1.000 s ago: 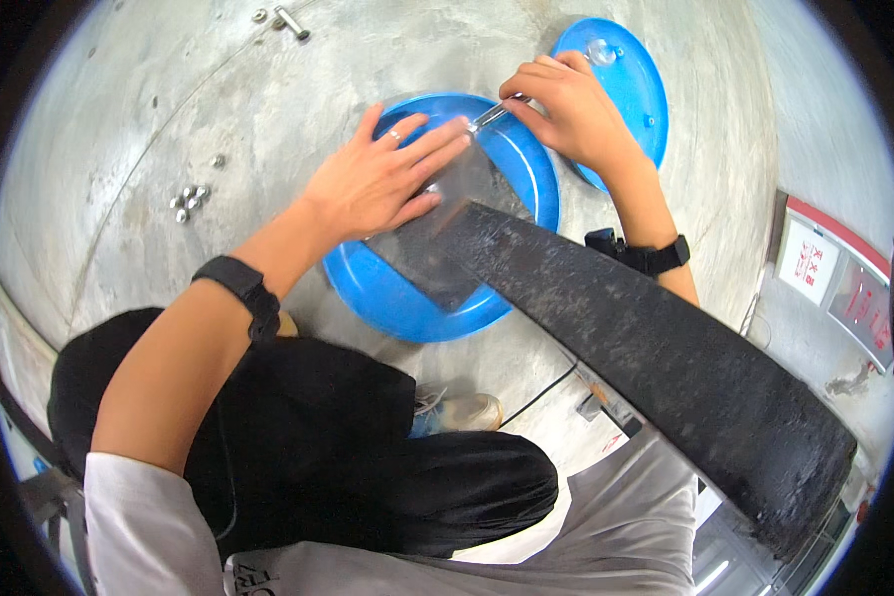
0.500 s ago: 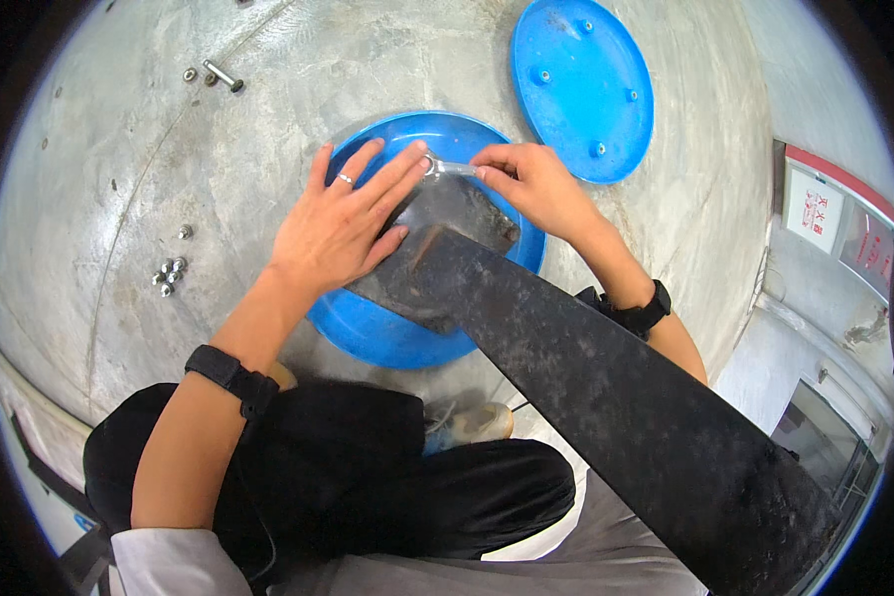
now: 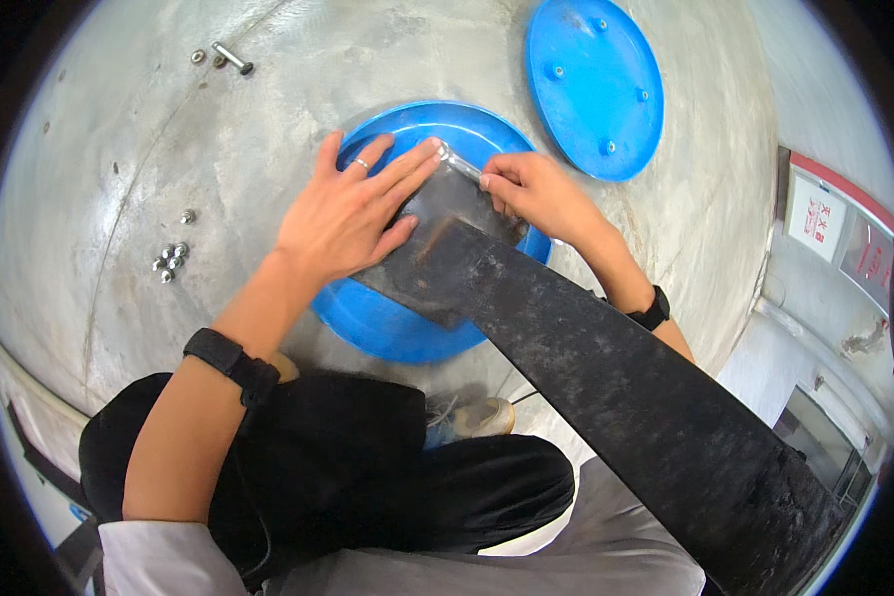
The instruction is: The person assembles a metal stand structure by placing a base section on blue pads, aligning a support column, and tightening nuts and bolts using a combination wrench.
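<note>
My right hand (image 3: 532, 192) is closed on one end of a small silver wrench (image 3: 464, 166). The wrench's other end sits near the far corner of a dark metal plate (image 3: 452, 204), by my left fingertips. My left hand (image 3: 353, 204) lies on the plate with its fingers stretched out, the fingertips at the wrench head. Whatever lies under that wrench head is hidden. Below the plate is a round blue disc with a raised rim (image 3: 397, 333). A long black metal beam (image 3: 626, 368) rises from the plate toward the lower right.
A second blue disc (image 3: 591, 94) with several small fittings lies at the far right. Several nuts (image 3: 172, 260) are grouped on the floor at left. Farther off lies a bolt (image 3: 232, 58) beside small round parts. A red-and-white cabinet (image 3: 839, 223) stands along the right wall.
The wrench has swung round, its right-hand end coming nearer to me. My right hand has moved slightly right and toward me with it. My left hand stays on the plate.
</note>
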A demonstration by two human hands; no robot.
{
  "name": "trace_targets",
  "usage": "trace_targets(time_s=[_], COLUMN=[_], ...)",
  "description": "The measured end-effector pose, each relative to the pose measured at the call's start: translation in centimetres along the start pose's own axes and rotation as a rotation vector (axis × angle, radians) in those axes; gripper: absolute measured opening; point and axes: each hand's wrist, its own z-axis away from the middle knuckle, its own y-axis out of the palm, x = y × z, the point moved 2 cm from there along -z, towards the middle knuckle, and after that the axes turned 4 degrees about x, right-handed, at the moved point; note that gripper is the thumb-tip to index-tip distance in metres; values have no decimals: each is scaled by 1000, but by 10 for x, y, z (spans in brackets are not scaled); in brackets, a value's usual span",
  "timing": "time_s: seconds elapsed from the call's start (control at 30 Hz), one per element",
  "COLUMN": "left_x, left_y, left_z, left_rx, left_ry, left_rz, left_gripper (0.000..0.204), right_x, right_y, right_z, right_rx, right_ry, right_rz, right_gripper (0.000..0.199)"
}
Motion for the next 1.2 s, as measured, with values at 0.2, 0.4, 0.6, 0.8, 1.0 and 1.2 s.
trace_targets(time_s=[0.2,0.4,0.6,0.8,1.0,1.2], left_x=[2,1,2,2,3,2], left_y=[4,3,1,8,11,10], left_z=[1,2,3,2,2,-1], left_rx=[-20,-45,-74,-58,-36,-40], left_ry=[9,-28,-34,-5,-16,-23], left_rz=[-16,-4,6,-9,4,0], left_gripper=[60,63,63,61,59,60], right_x=[22,50,16,-4,-4,-9], right_y=[-36,-48,-31,-5,6,-18], right_z=[-15,-20,-4,2,5,-10], right_rx=[-385,-285,-361,-225,-64,7], right_ry=[-409,-688,-341,-167,-33,-45], right_rz=[527,880,83,39,-204,145], right_gripper=[17,9,17,19,21,21])
